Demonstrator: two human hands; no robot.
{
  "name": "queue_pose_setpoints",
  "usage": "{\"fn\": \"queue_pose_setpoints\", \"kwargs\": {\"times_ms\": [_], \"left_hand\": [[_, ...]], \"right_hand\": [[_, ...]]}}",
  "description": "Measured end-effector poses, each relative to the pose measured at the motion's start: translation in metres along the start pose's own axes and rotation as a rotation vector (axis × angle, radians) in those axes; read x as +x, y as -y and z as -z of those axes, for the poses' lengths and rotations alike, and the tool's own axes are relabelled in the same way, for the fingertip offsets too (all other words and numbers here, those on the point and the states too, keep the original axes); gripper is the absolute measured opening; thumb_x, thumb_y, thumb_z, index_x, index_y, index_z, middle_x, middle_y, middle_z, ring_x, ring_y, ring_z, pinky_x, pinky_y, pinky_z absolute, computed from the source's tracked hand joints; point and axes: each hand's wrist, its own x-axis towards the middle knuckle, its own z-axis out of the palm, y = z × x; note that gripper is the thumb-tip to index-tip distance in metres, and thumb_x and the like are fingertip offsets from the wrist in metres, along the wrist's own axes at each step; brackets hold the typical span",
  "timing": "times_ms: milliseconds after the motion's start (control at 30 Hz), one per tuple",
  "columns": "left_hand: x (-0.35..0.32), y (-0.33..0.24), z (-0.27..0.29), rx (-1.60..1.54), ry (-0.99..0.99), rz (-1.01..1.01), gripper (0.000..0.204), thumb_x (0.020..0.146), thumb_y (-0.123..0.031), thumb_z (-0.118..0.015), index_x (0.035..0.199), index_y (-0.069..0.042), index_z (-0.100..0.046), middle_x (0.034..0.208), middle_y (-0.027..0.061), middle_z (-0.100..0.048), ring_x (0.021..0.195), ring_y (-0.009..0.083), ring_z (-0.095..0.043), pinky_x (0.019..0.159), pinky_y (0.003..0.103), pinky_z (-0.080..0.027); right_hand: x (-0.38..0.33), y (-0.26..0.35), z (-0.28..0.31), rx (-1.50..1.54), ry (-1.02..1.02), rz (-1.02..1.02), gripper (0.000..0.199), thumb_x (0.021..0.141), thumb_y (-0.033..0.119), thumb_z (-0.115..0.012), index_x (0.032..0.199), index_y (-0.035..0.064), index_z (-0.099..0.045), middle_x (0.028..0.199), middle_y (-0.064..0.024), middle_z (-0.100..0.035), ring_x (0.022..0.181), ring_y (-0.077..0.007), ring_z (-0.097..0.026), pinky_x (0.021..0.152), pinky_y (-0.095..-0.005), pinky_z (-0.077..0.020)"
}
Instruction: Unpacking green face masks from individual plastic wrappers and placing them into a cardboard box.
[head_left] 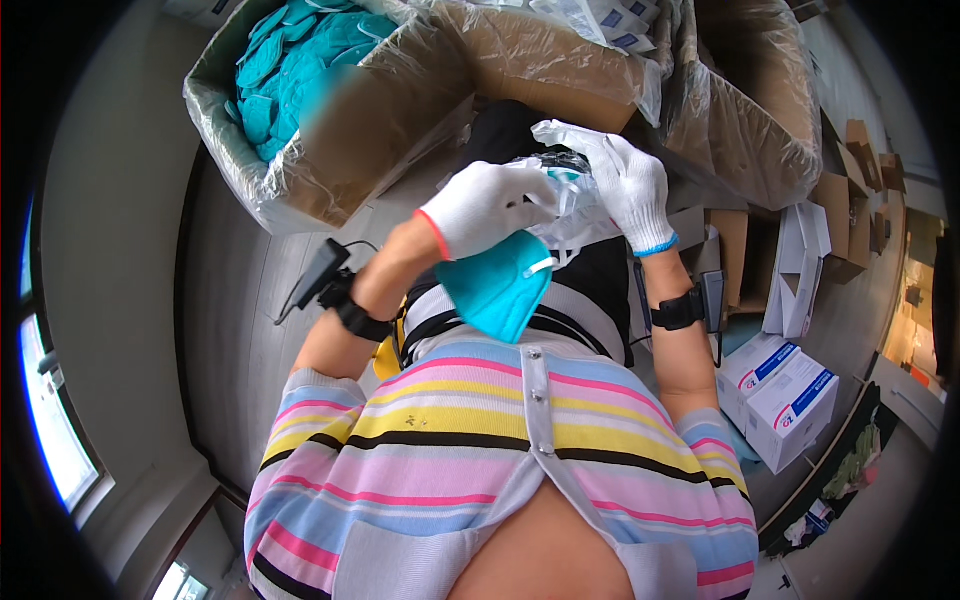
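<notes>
My left hand (492, 208), in a white knit glove with a red cuff, is closed on a teal face mask (497, 287). The mask hangs below the fingers in front of my striped cardigan, with a white strap at its right edge. My right hand (627, 185), in a white glove with a blue cuff, bends round a clear plastic bag (583, 205) just to the right. Something teal and white shows inside the bag. Both hands are close together above my lap, and the left fingertips reach the bag's near side. My right fingertips are partly hidden behind the plastic.
A plastic-lined carton (330, 165) full of teal masks (300, 70) stands at the far left. Another lined carton (545, 75) at the far middle holds white packets (620, 22). A third lined carton (740, 130) is at far right. White printed boxes (785, 400) lie at right.
</notes>
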Motion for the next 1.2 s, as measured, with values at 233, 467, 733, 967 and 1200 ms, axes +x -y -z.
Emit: {"fn": "queue_pose_setpoints", "kwargs": {"times_ms": [233,467,733,967,1200], "left_hand": [[0.041,0.022,-0.021,0.31,-0.101,0.211,0.023,0.092,-0.027,-0.055,0.101,-0.014,-0.071,0.087,0.0167,-0.069,0.081,0.0357,-0.067,0.075,0.041,-0.053],[0.036,0.037,-0.03,0.286,-0.07,0.039,0.015,0.088,-0.022,-0.06,0.096,-0.014,-0.07,0.081,0.0157,-0.067,0.077,0.036,-0.066,0.069,0.042,-0.053],[0.028,0.024,0.014,-0.088,-0.836,-0.004,0.014,0.087,-0.014,-0.063,0.088,-0.003,-0.07,0.071,0.0124,-0.066,0.063,0.017,-0.065,0.062,0.031,-0.052],[-0.026,0.077,0.087,-0.984,-0.978,0.099,0.022,0.095,-0.018,-0.061,0.105,0.0,-0.068,0.087,0.0013,-0.066,0.073,0.0063,-0.058,0.064,0.02,-0.047],[-0.044,0.082,0.032,-1.231,-0.819,0.325,0.022,0.095,-0.018,-0.059,0.105,-0.001,-0.067,0.077,0.0024,-0.062,0.056,0.0087,-0.058,0.044,0.021,-0.045]], "right_hand": [[0.004,0.017,0.009,0.023,-0.027,0.133,0.016,0.094,0.019,-0.059,0.101,0.0126,-0.072,0.084,-0.0113,-0.069,0.074,-0.0324,-0.067,0.06,-0.0361,-0.0529],[0.009,0.014,0.01,0.08,0.009,0.249,0.025,0.093,0.01,-0.053,0.111,0.0156,-0.07,0.089,-0.0115,-0.068,0.077,-0.0303,-0.067,0.063,-0.0356,-0.0523],[0.015,0.0,0.012,-0.184,0.164,-0.123,0.021,0.094,0.024,-0.058,0.09,0.0068,-0.068,0.081,-0.0187,-0.066,0.075,-0.0384,-0.065,0.061,-0.041,-0.052],[0.106,-0.025,0.02,0.413,0.07,-0.189,0.023,0.093,0.019,-0.058,0.086,-0.0015,-0.065,0.076,-0.0021,-0.064,0.066,-0.0098,-0.055,0.06,-0.0287,-0.0463],[0.288,-0.112,0.019,0.883,-0.547,-0.598,0.06,0.093,0.042,-0.061,0.131,-0.0049,-0.053,0.128,-0.0151,-0.058,0.111,-0.0244,-0.058,0.096,-0.0337,-0.0454]]}}
